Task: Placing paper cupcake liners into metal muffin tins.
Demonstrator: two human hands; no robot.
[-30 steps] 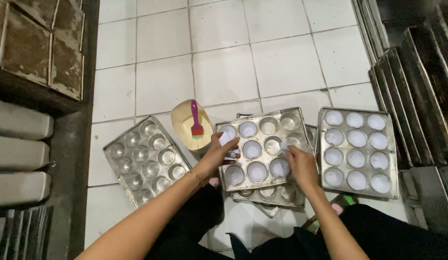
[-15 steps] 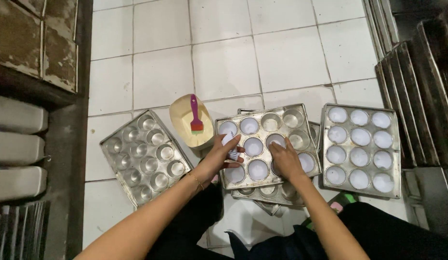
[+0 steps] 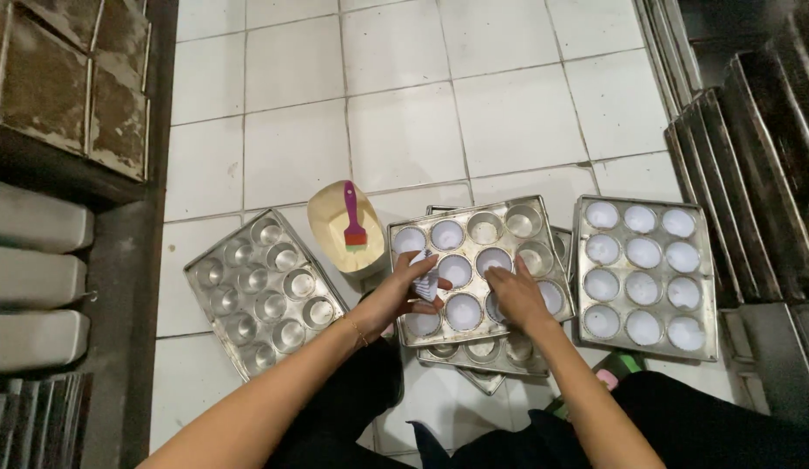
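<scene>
A metal muffin tray [image 3: 509, 214] lies on the white tiled floor in front of me, several of its cups lined with white paper. My left hand [image 3: 403, 291] holds a small stack of white paper liners [image 3: 426, 280] over the tray's left side. My right hand [image 3: 516, 295] rests palm down on the tray's middle cups, fingers pressed into one; whether it holds a liner is hidden. More trays lie stacked under this one.
An empty muffin tray [image 3: 264, 291] lies to the left. A fully lined tray [image 3: 645, 275] lies to the right. A cream bowl [image 3: 335, 227] with a purple-handled brush [image 3: 352, 217] stands behind. Stacked dark pans [image 3: 752, 174] stand at the right, metal loaf pans [image 3: 35, 278] at the left.
My right hand slid left from the tray's right edge to its middle cups. My left hand drew back a little toward me with the liners.
</scene>
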